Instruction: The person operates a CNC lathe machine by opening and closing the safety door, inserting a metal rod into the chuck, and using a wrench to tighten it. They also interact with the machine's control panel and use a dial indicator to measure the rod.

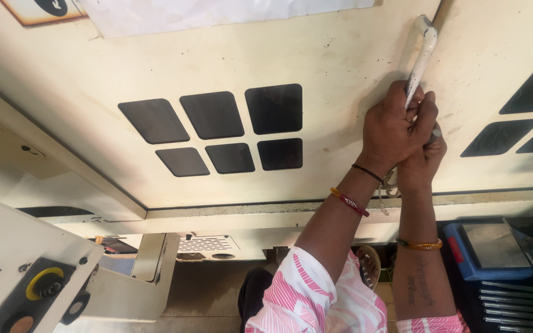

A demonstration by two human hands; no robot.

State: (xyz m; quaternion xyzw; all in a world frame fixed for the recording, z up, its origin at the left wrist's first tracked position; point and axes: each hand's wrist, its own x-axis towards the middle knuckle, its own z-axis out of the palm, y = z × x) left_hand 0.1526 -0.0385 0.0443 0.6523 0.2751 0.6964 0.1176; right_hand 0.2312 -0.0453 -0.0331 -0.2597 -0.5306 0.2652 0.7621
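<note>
Item: cream machine door panel (316, 68), soiled, filling the view from 9 to 3 o'clock. Six dark rounded windows (217, 129) sit in two rows at its centre; more dark windows (525, 117) show at 3 o'clock on the neighbouring panel.

Item: white bent door handle (424, 55), at 1 o'clock, running along the seam between the two panels, its elbow topmost.

Item: blue tray (464, 259) with a grey plate in it, at 4 o'clock; a row of dark metal bars (516, 302) lies at 5 o'clock beneath it.

Item: control box with a yellow-ringed knob (45, 283), at 8 o'clock. Nothing stands between my hands and the handle.

Item: my left hand (393, 126), grip clenched round the handle's lower shaft, knuckles toward me, arm reaching up from 6 o'clock, black thread and red bangle at the wrist.

Item: my right hand (424, 157), tucked just under and touching the left, grip clenched low on the same handle; forearm near upright, orange bangle on it. Pink-and-white striped sleeves (316, 296) at 6 o'clock.
</note>
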